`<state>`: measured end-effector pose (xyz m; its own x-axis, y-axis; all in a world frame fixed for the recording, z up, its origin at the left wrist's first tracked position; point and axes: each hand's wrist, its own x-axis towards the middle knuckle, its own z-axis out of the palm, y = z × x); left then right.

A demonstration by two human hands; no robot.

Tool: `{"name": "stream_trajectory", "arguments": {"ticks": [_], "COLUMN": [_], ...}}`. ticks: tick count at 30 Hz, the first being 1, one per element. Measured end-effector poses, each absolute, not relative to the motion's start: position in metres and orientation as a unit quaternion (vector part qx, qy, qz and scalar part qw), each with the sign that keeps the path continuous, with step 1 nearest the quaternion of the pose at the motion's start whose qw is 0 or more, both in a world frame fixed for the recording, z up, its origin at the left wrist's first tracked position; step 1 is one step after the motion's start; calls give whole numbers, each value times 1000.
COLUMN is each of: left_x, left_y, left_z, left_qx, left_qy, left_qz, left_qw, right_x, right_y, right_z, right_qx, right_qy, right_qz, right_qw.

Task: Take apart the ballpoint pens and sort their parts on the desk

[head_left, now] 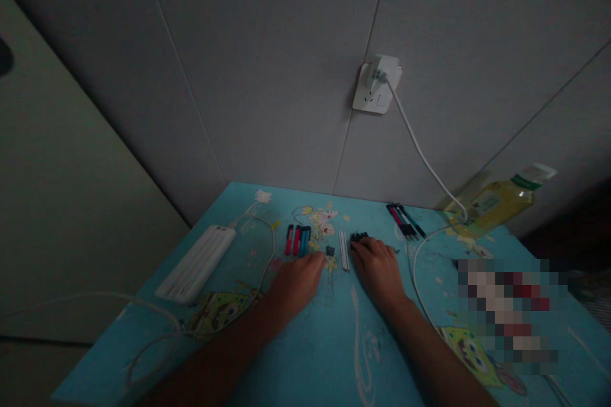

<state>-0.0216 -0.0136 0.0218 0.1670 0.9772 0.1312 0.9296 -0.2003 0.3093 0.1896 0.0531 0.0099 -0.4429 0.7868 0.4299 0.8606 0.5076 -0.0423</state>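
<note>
Had the left hand (296,281) half-curled on the desk (305,362), beside small dark pieces (330,250) and near red and blue markers (289,241). Bent the right hand (379,267) against a dark cluster (359,237), with white sticks (343,251) between. Couldn't tell, in dim light, whether gripping anything.

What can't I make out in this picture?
Head view:
Left hand: grip hidden by its own back.
Dark pieces: exact number, partly covered by the right hand.
Right-side patch: contents pixelated.
Bottle label: lettering too small, dim.
</note>
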Motion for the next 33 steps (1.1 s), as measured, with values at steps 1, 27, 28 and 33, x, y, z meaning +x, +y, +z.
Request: {"name": "stream_trajectory", "arguments": {"ticks": [1,27,28,33], "left_x": [-22,-29,-30,-31], "left_y": [-14,-12,-11,-10], "left_z": [22,25,26,23], "left_qx": [760,747,739,726], "left_qy": [628,647,656,673], "left_qz": [150,144,146,140], "left_qw": [80,47,46,33], "right_x": [190,187,186,173], "right_y": [53,45,46,46], "right_z": [10,9,7,4], "right_qx": [-487,-450,-461,-468], "right_qy": [-846,-845,-839,-844], "right_qz": [-91,46,41,14], "right_qw": [200,287,285,260]}}
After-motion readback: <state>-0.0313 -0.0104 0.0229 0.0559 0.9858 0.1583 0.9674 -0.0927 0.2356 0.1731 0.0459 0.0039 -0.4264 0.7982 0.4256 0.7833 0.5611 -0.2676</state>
